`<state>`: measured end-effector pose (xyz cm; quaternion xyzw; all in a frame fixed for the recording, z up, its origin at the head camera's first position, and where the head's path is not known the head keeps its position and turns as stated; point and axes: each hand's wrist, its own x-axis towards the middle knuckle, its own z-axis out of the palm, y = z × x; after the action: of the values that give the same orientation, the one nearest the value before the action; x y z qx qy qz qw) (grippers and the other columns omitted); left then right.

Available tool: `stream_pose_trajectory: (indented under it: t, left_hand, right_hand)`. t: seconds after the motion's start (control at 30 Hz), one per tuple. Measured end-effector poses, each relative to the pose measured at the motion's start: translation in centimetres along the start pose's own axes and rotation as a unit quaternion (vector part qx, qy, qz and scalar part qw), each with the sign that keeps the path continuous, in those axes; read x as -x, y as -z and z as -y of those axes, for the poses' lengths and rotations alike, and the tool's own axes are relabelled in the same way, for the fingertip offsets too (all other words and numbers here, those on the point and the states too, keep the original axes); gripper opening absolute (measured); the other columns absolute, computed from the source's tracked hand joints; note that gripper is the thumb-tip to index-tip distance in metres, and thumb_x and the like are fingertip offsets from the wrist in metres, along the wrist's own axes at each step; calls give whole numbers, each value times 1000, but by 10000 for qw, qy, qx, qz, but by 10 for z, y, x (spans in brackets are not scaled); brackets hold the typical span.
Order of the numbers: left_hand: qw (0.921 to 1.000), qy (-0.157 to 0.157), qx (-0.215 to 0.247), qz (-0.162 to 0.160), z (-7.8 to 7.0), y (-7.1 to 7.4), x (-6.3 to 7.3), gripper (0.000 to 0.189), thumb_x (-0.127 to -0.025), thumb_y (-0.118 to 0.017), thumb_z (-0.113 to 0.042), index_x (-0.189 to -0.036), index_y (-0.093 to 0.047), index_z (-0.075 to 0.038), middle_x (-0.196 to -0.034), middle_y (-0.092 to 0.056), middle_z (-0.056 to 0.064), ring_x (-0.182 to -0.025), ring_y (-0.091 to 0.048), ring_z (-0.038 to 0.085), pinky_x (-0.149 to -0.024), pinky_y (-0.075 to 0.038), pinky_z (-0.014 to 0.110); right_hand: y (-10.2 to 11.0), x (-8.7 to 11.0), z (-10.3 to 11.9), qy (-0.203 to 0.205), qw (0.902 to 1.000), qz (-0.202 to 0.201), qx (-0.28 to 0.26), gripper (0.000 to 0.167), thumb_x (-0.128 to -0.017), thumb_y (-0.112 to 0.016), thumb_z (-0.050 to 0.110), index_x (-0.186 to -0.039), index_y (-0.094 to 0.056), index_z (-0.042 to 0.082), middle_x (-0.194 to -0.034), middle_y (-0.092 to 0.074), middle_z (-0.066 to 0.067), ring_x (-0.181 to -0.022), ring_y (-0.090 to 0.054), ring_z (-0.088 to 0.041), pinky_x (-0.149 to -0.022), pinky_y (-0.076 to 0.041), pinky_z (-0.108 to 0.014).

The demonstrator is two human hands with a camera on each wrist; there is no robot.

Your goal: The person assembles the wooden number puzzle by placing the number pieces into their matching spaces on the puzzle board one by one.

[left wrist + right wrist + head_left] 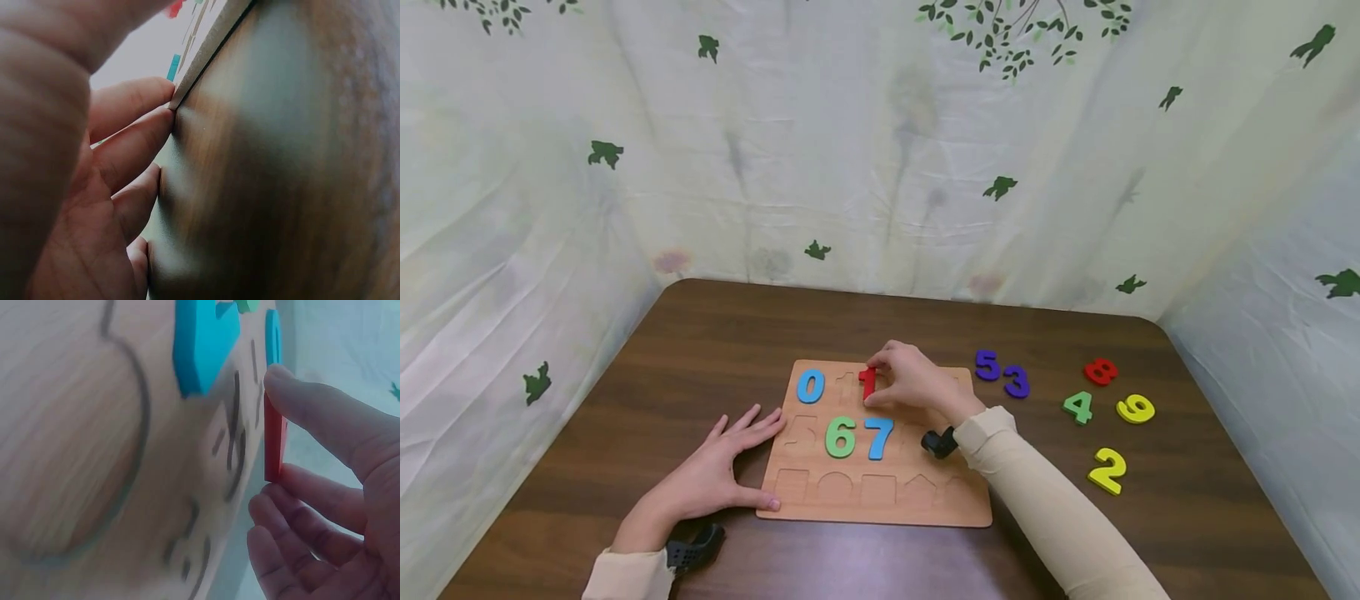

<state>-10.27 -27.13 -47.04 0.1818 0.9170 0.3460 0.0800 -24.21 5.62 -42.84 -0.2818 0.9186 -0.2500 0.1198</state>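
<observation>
A wooden number puzzle board (808,510) lies flat on the table. My left hand (711,473) rests at its left edge, fingers spread, thumb on the near left corner; in the left wrist view two fingertips touch the board's edge. With thumb and fingers, my right hand (919,385) pinches a red number 1 (868,385) over the upper row. In the right wrist view that red piece (273,444) stands between thumb and fingertips; whether it is seated in a recess I cannot tell. A blue 0 (801,387), green 6 (832,438) and blue 7 (878,443) sit on the board.
Right of the board lie a purple 5 (988,367), purple 3 (1022,385), red 8 (1101,372), green 4 (1078,407), yellow 9 (1133,408) and yellow 2 (1107,472). A patterned white curtain (850,167) hangs behind the brown table (722,325).
</observation>
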Motion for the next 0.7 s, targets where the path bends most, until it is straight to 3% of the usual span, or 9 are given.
stream_pose_trajectory:
  t: [0.23, 0.4, 0.7]
  left_hand:
    - [10000, -8, 4, 62, 0, -1, -3, 111, -69, -96, -60, -162, -51, -19, -171, -44, 10, -163, -20, 52, -126, -4, 80]
    - [10000, -36, -10, 30, -1, -1, -4, 110, -69, -96, -60, -161, -52, -19, -170, -46, 11, -163, -21, 52, -125, -5, 82]
    - [10000, -55, 19, 41, -3, 0, -3, 109, -70, -96, -59, -162, -52, -19, -170, -45, 12, -163, -21, 54, -125, -4, 82]
  right_hand:
    - [-5, -16, 10, 131, 9994, 298, -108, 60, -87, -92, 32, -136, -73, 4, -126, -68, -10, -109, -63, -21, -94, -59, -29]
    - [-9, -23, 14, 208, 9991, 328, 139, 56, -87, -93, 33, -132, -76, 6, -122, -68, -9, -103, -58, -19, -86, -56, -26]
    - [-15, -31, 22, 96, 9992, 316, 234, 55, -86, -94, 31, -132, -77, 7, -123, -69, -9, -105, -59, -18, -87, -56, -24]
